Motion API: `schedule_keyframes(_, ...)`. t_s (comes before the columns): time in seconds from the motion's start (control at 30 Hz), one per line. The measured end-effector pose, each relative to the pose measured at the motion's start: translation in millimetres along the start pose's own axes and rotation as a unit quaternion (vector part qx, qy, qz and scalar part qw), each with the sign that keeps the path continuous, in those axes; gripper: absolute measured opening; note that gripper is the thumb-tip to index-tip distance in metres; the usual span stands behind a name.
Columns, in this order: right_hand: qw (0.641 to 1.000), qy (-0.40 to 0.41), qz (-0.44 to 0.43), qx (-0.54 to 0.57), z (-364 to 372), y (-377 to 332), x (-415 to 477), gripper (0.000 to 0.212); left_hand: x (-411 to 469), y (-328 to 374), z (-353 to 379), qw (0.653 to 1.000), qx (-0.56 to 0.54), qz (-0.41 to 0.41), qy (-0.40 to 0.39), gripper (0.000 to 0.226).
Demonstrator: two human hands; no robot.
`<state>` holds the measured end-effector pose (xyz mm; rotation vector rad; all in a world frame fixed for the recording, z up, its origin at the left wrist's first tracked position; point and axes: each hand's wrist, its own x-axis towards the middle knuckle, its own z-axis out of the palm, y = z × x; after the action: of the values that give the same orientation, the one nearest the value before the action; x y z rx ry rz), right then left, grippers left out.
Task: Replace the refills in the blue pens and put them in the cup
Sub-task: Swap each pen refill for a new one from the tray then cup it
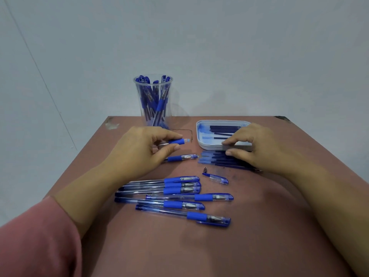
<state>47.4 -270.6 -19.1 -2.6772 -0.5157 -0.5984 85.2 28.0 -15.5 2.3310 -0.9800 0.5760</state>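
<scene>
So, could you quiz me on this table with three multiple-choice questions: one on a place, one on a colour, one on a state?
1. Where does the clear cup stand?
A. Beyond the left hand, left of the tray
B. Inside the tray
C. At the table's near edge

2. What colour is the tray?
A. Red
B. White
C. Black

3. What is the left hand doing?
A. Lying flat
B. Holding a pen barrel
C. Lifting the cup

Answers:
1 A: it stands far back, left of the tray.
2 B: its rim is white.
3 B: it pinches the barrel.
</scene>
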Motion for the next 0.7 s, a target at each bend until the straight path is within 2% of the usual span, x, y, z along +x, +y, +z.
schedule_keyframes(0.1, 0.999, 0.019, 0.026, -0.014, -12, 0, 5, 0.019, 0, -1, 0, 1.000, -0.003, 0.006, 0.005, 0.025)
schedule_keyframes(0.17, 0.998, 0.003, 0.053, -0.026, -21, 2, 13, 0.020, 0, 0, 0, 1.000, -0.005, 0.007, 0.006, 0.026)
schedule_keyframes(0.4, 0.977, -0.171, 0.120, -0.039, -16, 14, 53, 0.021, 1, -2, 0, 1.000, 0.000, 0.005, -0.004, 0.027)
schedule_keyframes(0.53, 0.973, -0.188, 0.126, -0.041, -2, 21, 64, 0.015, 1, -3, -1, 1.000, 0.004, 0.005, -0.007, 0.027)
schedule_keyframes(0.63, 0.973, -0.194, 0.120, -0.039, 1, 25, 67, 0.004, 1, -2, -1, 1.000, 0.010, 0.009, -0.013, 0.027)
schedule_keyframes(0.7, 0.974, -0.195, 0.112, -0.036, 2, 26, 66, 0.006, 1, -1, -1, 1.000, 0.014, 0.010, -0.016, 0.027)
